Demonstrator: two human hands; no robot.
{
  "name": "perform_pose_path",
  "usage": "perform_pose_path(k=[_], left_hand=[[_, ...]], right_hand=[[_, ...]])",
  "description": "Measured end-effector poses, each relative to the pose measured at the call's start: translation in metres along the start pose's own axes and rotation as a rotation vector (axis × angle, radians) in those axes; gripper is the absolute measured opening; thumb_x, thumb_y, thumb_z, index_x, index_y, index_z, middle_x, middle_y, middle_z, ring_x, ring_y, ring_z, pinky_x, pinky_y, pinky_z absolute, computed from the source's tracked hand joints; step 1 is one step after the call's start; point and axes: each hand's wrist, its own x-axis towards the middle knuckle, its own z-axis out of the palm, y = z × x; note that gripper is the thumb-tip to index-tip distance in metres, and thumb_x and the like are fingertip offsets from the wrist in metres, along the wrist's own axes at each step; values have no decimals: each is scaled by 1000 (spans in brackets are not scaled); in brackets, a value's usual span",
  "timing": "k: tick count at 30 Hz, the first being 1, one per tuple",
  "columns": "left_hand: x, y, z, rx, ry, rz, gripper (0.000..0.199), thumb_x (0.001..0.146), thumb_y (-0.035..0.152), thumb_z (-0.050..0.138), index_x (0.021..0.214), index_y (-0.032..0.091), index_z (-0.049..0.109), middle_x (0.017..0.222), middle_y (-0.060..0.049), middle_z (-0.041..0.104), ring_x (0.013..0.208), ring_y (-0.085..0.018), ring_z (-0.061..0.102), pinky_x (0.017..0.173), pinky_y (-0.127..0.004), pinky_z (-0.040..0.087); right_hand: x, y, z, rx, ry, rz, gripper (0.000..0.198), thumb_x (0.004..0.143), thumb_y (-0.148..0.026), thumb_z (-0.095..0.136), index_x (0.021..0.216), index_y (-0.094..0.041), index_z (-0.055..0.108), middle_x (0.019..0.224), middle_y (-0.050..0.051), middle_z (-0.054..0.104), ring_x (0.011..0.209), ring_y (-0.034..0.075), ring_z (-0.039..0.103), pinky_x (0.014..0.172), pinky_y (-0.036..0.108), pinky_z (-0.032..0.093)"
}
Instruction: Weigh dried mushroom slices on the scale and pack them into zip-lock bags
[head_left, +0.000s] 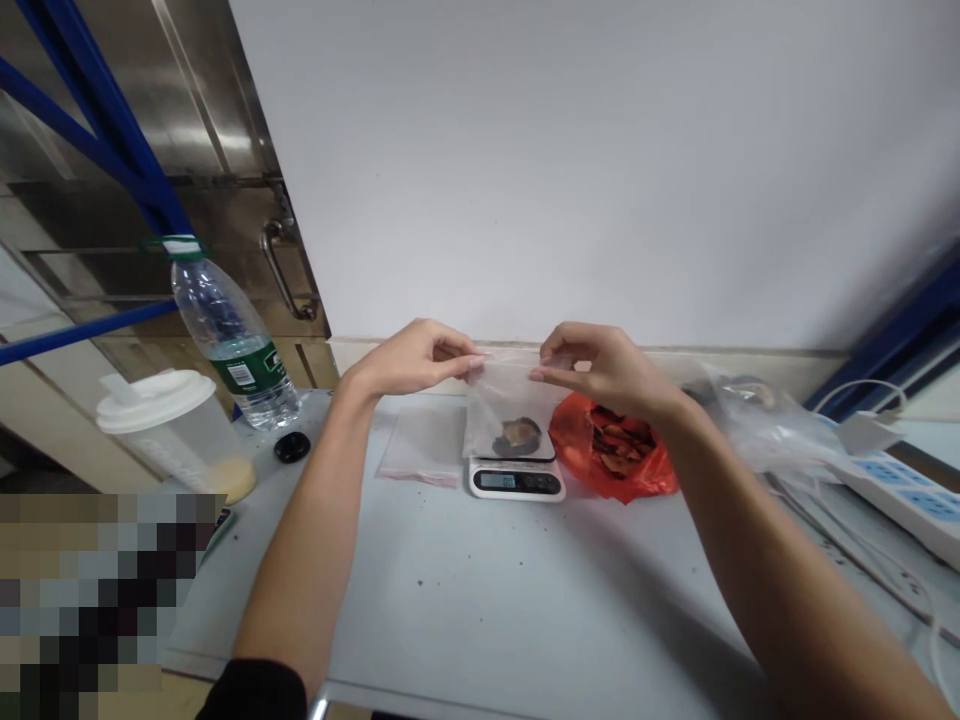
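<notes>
A clear plastic bag [495, 400] with dark brown dried pieces [517, 437] at its bottom hangs between my two hands. My left hand [424, 358] pinches its upper left corner. At the upper right corner, the fingers of my right hand [600, 365] are closed on the same bag. Just below and behind the bag is a small white digital scale [517, 482], its display lit; whether the bag touches it I cannot tell. Left of the scale lies a stack of flat clear bags [422, 443]. A red plastic bag [571, 450] of dried reddish-brown slices [621, 440] sits open on the right.
On the left stand a large water bottle [232, 340] and a lidded plastic cup [176, 440], with a black cap [292, 447] nearby. Toward the right are another clear bag [757, 420], a power strip [900, 495] and white cables. A white wall [585, 170] rises behind the table [480, 600].
</notes>
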Motion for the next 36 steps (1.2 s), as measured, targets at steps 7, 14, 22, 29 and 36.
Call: perform_pose_path(k=[7,14,22,29,36], left_hand=[[0,6,3,46,114,65,21,85,33,62,84,16,73,77,-4,75,76,-17,69,73,-27,53],[5,10,11,151,68,179,16,86,27,54,77,18,63,74,-1,69,71,-15,62,64,-24,46],[8,22,22,219,34,218,19,90,23,51,72,18,57,67,0,62,62,-14,52,58,-26,36],[8,27,24,204,-11,213,17,90,19,49,72,20,49,65,2,53,59,-13,43,57,-27,32],[9,23,23,199,-42,221,21,92,22,45,72,21,40,67,3,47,61,-14,39,58,-28,30]], right_hand=[[-2,2,-5,8,2,11,45,78,-65,67,71,-22,57,70,2,62,67,17,57,68,32,49],[-6,1,-5,-56,-6,-14,33,80,-51,69,91,-21,62,76,2,64,71,18,60,68,31,49],[-4,-17,2,-38,-61,-36,29,86,-48,61,80,-21,69,82,6,74,77,21,64,74,34,49],[-4,-13,3,-109,-98,-103,17,87,-33,55,83,-20,65,83,6,72,74,19,62,70,32,48],[1,-8,4,-93,-157,-74,24,90,-40,52,86,-20,64,86,7,72,78,20,62,73,33,47]])
